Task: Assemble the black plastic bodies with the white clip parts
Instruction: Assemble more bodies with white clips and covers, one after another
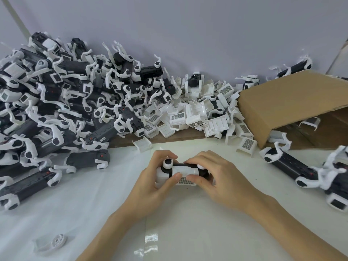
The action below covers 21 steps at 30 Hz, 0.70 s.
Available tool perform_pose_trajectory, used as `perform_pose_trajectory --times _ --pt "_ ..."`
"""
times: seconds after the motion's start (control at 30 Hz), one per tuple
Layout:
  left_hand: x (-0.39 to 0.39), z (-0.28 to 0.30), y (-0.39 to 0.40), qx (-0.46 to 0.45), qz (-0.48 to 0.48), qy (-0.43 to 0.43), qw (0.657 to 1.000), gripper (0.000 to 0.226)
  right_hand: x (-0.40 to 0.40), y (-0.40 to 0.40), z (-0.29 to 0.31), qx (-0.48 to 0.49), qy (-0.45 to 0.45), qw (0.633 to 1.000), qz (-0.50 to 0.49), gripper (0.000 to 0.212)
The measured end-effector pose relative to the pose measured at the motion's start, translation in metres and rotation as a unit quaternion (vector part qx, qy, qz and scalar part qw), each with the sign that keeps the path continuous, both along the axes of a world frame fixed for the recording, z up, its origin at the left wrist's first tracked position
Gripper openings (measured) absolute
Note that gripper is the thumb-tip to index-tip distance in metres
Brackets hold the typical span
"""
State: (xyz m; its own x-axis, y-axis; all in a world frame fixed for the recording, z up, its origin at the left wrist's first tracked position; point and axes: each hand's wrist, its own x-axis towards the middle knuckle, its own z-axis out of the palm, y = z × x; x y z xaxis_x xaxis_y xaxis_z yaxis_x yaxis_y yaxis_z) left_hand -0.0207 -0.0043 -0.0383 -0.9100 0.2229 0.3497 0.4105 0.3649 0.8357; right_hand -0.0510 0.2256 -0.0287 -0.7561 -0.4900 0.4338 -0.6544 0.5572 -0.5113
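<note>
White table (94, 213); both hands' fingers (177, 177) curled around clip part (185, 171)

a black body (174, 167) lies crosswise, a white clip part (185, 171) with a grille seated over its middle.

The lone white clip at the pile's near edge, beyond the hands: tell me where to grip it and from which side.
Pinch the white clip across its two upright side walls, coming from above. It lies open side up, apart from the pile, so both walls look free. Both hands are busy: left hand, right hand.
</note>
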Motion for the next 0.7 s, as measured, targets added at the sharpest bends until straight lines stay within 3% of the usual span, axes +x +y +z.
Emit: perform_pose_trajectory --times 0.2,0.33,0.4,0.5,0.57,0.63,0.7 --pt "-0.001 0.004 0.003 0.021 0.017 0.013 1.0 0.032 0.0 -0.005 0.002 -0.021 -0.013 0.999 -0.037 0.021" --pt "0.0 0.003 0.007 0.014 0.041 0.0 0.999 0.046 -0.002 0.001 0.006 -0.051 -0.074 0.995 -0.046 0.022" --pt "0.001 0.003 0.007 -0.051 0.052 0.073 0.995 0.059 -0.003 0.002 0.008 -0.119 -0.122 0.985 -0.041 0.019" --pt "0.001 0.001 0.006 -0.191 0.055 0.188 0.962 0.082 -0.008 0.004 0.017 -0.247 -0.199 0.948 -0.035 0.019" --pt "0.0 0.001 0.008 -0.188 0.042 0.214 0.958 0.079 -0.011 0.01 0.023 -0.271 -0.308 0.911 -0.033 0.027" --pt "0.0 0.001 0.01 -0.157 0.025 0.226 0.961 0.065 -0.009 0.014 0.028 -0.235 -0.424 0.875 -0.01 0.039" --pt "0.002 0.001 0.01 -0.118 0.027 0.212 0.97 0.054 -0.006 0.013 0.028 -0.222 -0.454 0.863 0.023 0.043"
